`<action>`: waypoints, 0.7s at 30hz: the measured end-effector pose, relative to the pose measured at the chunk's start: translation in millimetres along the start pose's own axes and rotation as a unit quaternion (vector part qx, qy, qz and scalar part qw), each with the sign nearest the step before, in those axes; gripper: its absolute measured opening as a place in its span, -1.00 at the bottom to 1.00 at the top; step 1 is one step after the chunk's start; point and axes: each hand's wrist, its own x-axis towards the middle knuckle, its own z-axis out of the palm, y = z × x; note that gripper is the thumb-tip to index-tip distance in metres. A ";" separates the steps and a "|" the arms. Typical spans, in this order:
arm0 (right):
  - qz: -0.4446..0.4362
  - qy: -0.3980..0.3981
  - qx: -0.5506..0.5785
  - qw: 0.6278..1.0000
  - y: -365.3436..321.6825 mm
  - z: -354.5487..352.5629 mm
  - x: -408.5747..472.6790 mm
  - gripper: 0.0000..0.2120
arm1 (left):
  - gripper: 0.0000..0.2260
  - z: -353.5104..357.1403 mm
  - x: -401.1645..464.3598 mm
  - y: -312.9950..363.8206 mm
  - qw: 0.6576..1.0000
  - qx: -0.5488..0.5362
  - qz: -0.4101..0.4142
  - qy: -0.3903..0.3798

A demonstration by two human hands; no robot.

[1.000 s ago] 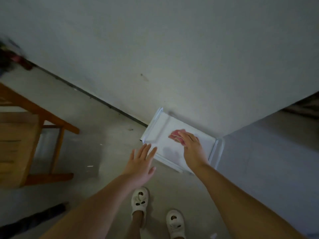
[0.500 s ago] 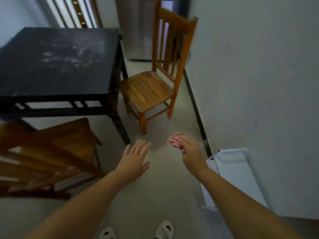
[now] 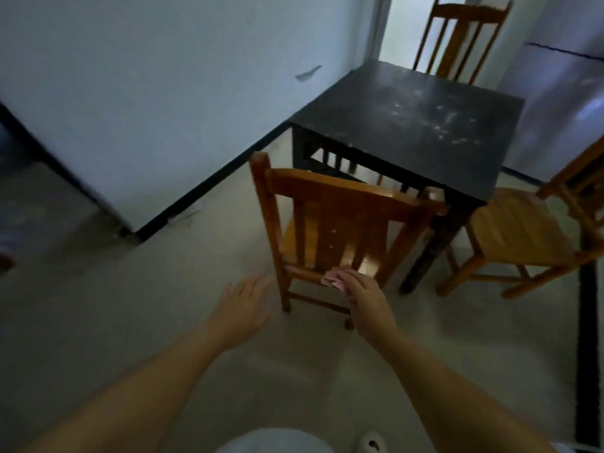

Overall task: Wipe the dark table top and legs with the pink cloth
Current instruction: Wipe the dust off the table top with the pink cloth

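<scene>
**Pink cloth held short of the dark surface**

No container was seen in the head view. The pink cloth (image 3: pixel 334 278) was bunched in the grip of the right hand (image 3: pixel 366 297), whose fingers were curled round it, with only a crumpled edge showing past the fingertips. The cloth was held in front of the lower back of the nearest wooden chair (image 3: pixel 330 220); whether it touched the wood could not be told. The left hand (image 3: pixel 243 304) was kept wide, fingers straight and spread, nothing held, above the floor (image 3: pixel 130 305) just left of that chair. The dark surface (image 3: pixel 405 125), marked with pale smears, stood beyond the chair, well apart from both hands. 2 more wooden chairs were seen, 1 at its right side (image 3: pixel 523 230) and 1 behind it (image 3: pixel 464 37).
</scene>
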 end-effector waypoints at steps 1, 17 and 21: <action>-0.008 -0.014 0.008 1.000 -24.8 10.9 15.6 -0.57 | -0.39 -5.7 -3.9 -27.5 1.000 0.005 -0.019 0.009; -0.158 -0.112 -0.007 0.981 -219.2 137.2 340.3 -0.53 | -0.40 -150.7 124.6 -318.2 0.981 0.074 -0.158 0.086; -0.154 -0.098 -0.027 0.983 -222.0 137.8 445.6 -0.55 | -0.43 -197.9 178.0 -377.8 0.979 0.061 -0.175 0.090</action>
